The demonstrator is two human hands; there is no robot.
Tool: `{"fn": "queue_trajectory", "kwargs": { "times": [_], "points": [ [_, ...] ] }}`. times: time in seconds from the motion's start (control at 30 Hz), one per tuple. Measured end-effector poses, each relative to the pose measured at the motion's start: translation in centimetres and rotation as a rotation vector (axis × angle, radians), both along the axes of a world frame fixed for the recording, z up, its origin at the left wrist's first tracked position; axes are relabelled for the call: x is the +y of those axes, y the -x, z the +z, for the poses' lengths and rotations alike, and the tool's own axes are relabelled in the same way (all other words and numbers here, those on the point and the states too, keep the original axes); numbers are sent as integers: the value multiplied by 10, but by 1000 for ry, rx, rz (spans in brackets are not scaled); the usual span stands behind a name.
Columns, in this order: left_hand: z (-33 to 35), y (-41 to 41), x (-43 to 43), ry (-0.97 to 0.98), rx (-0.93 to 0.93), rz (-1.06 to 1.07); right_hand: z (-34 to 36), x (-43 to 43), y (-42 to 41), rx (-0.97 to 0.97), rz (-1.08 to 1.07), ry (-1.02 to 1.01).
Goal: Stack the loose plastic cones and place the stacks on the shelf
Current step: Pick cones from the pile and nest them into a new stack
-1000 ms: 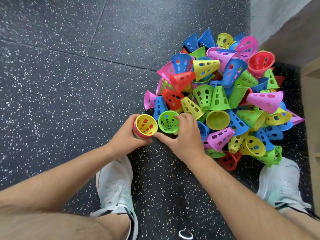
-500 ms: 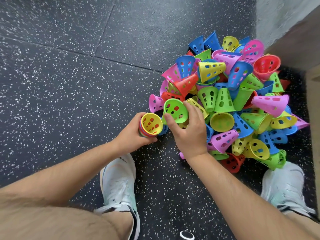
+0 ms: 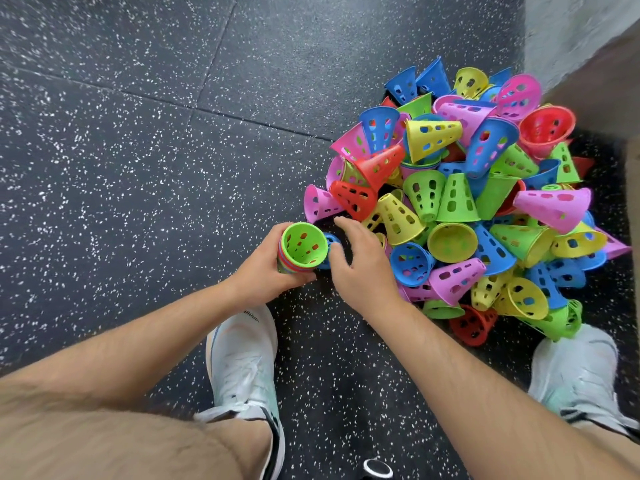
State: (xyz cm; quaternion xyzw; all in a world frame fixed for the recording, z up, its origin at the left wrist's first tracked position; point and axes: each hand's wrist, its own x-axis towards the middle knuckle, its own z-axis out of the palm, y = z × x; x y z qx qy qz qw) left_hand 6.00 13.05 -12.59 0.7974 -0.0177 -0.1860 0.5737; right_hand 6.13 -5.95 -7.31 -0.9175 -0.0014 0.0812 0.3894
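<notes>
My left hand (image 3: pixel 266 271) grips a short stack of nested cones (image 3: pixel 302 247), a green one innermost with its mouth facing me and red and blue rims below it. Just right of the stack my right hand (image 3: pixel 360 261) reaches down with loosely bent fingers over a blue cone (image 3: pixel 330 241) on the floor; whether it holds that cone is hidden. A big pile of loose perforated cones (image 3: pixel 464 202) in pink, blue, green, yellow and red lies to the right on the dark floor.
My two white shoes (image 3: pixel 242 362) (image 3: pixel 578 372) stand on the speckled black rubber floor (image 3: pixel 138 168), the right one touching the pile. A grey wall (image 3: pixel 568 32) rises behind the pile. A pale wooden edge (image 3: pixel 633 202) runs along the far right.
The green cone my right hand held has gone into the stack in my left hand, covering the yellow one. My right hand has let it go and dropped toward the blue cone.
</notes>
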Motion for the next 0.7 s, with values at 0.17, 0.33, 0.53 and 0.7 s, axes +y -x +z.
{"fn": "queue_trajectory", "kwargs": {
  "times": [0.17, 0.33, 0.53, 0.7],
  "points": [
    [-1, 4, 4, 1, -7, 8, -12, -3, -14, 135, 166, 168],
    [-2, 5, 4, 18, 9, 16, -14, -2, -5, 131, 56, 178],
    [-3, 4, 6, 16, 23, -2, -12, -4, 3, 296, 53, 278],
    [-4, 3, 6, 17, 15, -9, -12, -1, 4, 377, 120, 299]
  ]
}}
